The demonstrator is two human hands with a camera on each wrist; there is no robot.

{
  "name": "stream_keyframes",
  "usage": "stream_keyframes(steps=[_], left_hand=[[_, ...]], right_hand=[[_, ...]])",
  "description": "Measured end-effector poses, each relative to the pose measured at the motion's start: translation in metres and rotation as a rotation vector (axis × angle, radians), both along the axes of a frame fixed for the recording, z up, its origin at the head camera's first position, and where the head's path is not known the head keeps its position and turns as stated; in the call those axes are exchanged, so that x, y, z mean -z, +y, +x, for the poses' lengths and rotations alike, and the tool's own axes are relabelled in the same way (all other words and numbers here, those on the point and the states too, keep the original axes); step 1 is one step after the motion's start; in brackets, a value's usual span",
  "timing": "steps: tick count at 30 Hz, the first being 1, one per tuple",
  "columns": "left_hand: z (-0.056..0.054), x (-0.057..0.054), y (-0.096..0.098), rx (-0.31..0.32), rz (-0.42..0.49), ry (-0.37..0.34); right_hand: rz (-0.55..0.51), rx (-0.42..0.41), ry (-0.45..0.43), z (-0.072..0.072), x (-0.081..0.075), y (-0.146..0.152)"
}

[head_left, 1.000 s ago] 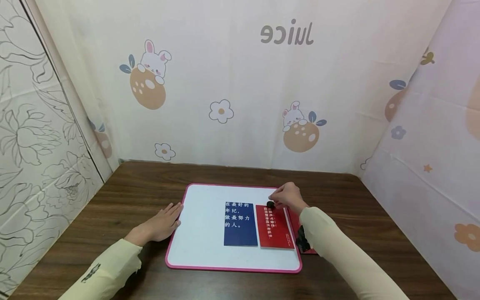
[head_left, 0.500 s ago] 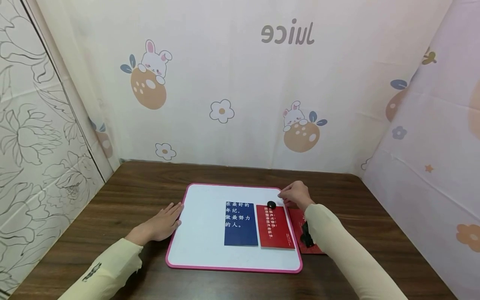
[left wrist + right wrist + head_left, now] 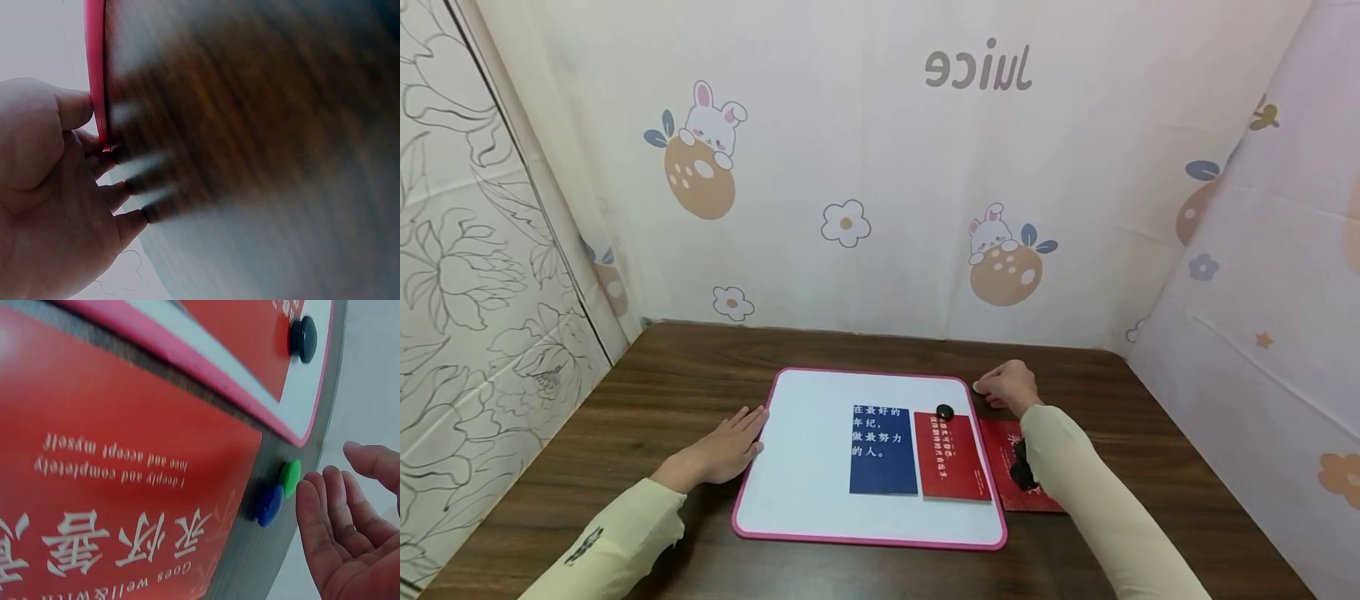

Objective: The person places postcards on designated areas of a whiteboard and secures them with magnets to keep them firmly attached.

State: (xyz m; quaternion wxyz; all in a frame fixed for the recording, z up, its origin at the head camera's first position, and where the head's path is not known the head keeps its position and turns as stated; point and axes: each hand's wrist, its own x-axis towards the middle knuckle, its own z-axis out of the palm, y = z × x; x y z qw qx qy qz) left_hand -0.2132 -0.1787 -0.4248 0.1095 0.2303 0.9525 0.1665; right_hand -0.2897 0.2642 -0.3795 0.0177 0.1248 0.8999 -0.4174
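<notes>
A whiteboard with a pink frame lies on the table. My left hand rests along its left edge, fingers straight, touching the pink rim in the left wrist view. A blue card with white writing lies on the board beside a red card. On the red card's top edge sits a black round magnet. Just past the board's upper right corner is my right hand, thumb and fingers apart, holding nothing. Near its fingertips a green magnet and a blue magnet lie on the table.
A second red card with white writing lies right of the board, partly hidden by the right forearm and a black wrist-worn device. Behind the brown wooden table hangs a patterned curtain.
My right hand has let go of the black magnet, leaving it on the red card, and has moved right, off the board. The left hand stays at the board's edge.
</notes>
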Motion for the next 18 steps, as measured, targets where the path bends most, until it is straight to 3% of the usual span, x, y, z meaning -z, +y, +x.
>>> stream_keyframes(steps=[18], left_hand=[[0.002,0.001,0.0,-0.013,0.002,0.004]], right_hand=[[0.053,0.046,-0.011,-0.008,0.007,0.026]])
